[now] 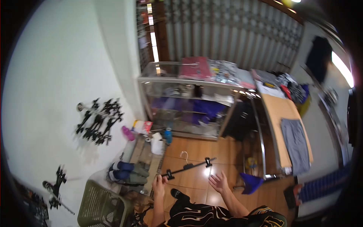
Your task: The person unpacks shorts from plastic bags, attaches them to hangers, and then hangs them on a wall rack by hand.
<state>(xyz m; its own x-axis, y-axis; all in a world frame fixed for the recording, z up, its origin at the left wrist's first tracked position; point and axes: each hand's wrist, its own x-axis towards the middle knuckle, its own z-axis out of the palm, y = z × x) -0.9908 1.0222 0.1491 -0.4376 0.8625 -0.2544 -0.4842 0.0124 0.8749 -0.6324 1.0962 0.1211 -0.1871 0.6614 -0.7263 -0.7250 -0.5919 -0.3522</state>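
A black clip hanger (189,167) with a pale hook is held out over the tiled floor. My left hand (159,183) is closed around its left end, beside one of its clips. To the right of the hanger, my right hand (220,182) has its fingers spread and touches nothing. The hanger's right end points up and to the right, above my right hand.
A glass display case (181,137) stands ahead. Grey trousers (295,145) lie on the table at right. Black hangers (100,121) hang on the left wall, above a green chair (99,206). Another person's striped sleeve (325,185) reaches in at right.
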